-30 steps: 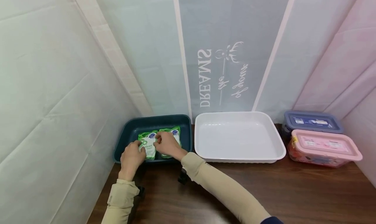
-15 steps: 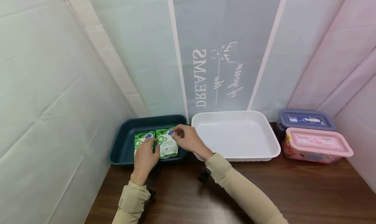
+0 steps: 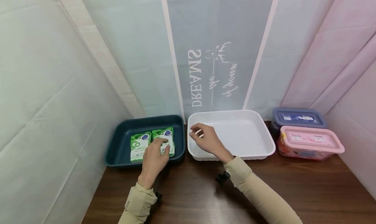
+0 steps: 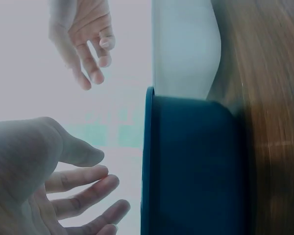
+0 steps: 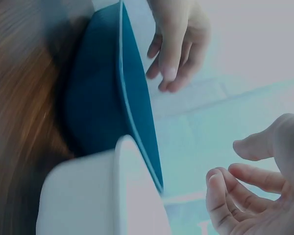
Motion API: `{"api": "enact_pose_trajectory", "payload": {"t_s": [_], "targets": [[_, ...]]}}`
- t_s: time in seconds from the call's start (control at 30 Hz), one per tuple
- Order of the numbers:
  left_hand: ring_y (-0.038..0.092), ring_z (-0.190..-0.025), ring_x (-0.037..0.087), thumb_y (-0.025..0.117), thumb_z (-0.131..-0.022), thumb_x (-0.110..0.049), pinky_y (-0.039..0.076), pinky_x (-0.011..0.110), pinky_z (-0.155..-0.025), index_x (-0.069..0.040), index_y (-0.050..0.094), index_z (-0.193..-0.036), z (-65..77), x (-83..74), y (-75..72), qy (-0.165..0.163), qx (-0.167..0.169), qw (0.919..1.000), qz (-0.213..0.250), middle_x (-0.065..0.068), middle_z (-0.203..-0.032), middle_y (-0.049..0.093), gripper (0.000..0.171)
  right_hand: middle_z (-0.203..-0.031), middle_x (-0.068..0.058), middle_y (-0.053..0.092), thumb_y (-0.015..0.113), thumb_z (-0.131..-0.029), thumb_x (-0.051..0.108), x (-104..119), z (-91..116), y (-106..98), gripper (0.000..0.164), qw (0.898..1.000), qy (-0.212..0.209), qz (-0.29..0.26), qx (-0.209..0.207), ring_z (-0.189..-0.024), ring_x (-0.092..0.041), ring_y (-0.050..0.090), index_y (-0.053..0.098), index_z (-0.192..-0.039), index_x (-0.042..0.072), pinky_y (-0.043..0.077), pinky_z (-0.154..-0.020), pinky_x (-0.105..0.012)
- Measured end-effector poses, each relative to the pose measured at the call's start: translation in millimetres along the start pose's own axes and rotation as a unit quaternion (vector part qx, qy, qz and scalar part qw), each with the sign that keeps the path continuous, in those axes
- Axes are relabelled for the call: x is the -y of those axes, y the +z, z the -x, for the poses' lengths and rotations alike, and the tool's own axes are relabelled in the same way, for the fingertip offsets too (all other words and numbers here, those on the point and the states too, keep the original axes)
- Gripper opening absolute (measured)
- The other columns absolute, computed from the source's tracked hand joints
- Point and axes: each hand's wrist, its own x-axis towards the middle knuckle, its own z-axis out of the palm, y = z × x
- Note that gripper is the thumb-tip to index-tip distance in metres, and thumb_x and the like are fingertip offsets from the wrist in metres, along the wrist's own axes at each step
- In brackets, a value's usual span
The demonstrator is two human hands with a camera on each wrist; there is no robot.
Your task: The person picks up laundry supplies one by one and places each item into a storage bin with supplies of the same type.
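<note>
Two green-and-white printed pouches lie side by side in a dark teal tray [image 3: 119,145]: a left pouch [image 3: 140,147] and a right pouch [image 3: 167,134]. My left hand [image 3: 154,157] hovers over the near part of the tray, covering part of both pouches. In the left wrist view its fingers [image 4: 88,198] are spread and hold nothing, above the tray's rim. My right hand [image 3: 207,139] is over the left end of a white tray [image 3: 235,132]. Its fingers [image 5: 247,191] are loosely bent, apart from the thumb, with nothing between them.
Right of the white tray, a pink lidded box [image 3: 311,142] stands in front of a blue lidded box [image 3: 299,118]. All rest on a dark wooden table [image 3: 202,198]. A printed curtain [image 3: 217,28] hangs behind, and a white sheet [image 3: 53,119] closes the left side.
My right hand has left the right pouch and moved right, over the white tray. My left hand has lifted from the left pouch and shifted right. Both pouches lie flat; the head view has turned slightly right.
</note>
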Motion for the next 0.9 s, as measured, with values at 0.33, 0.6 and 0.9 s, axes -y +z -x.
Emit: {"api": "enact_pose_trajectory", "payload": {"t_s": [0.33,0.6,0.9], "targets": [[0.073,-0.110,0.036,0.077,-0.099,-0.016,0.060,0.057,-0.090,-0.007,0.076,-0.124,0.4,-24.9,19.0,0.049,-0.011,0.9987,0.006,0.014,-0.124,0.075,0.027,-0.108,-0.015,0.077,0.070,-0.103,0.010,-26.5,24.1,-48.7,0.021,0.997,0.014,0.046,-0.060,-0.091,-0.028,0.074,0.074,-0.121,0.001,0.062,-0.080,-0.043],[0.071,-0.115,0.035,0.075,-0.100,-0.017,0.059,0.055,-0.095,-0.009,0.076,-0.125,-2.2,-42.7,28.2,0.044,0.008,0.9983,0.038,0.011,-0.127,0.074,0.027,-0.103,-0.015,0.078,0.072,-0.100,0.008,-49.1,45.7,-93.6,0.019,0.989,0.006,0.093,-0.119,-0.089,-0.029,0.075,0.075,-0.118,0.001,0.062,-0.073,-0.041],[0.071,-0.112,0.033,0.075,-0.100,-0.019,0.059,0.052,-0.094,-0.009,0.075,-0.127,-1.7,-52.2,40.8,0.052,0.025,0.9975,0.041,0.010,-0.125,0.074,0.028,-0.106,-0.019,0.076,0.073,-0.101,0.013,-84.1,80.0,-156.5,0.023,0.971,0.021,0.158,-0.180,-0.090,-0.031,0.072,0.075,-0.120,0.001,0.051,-0.071,-0.014]]}}
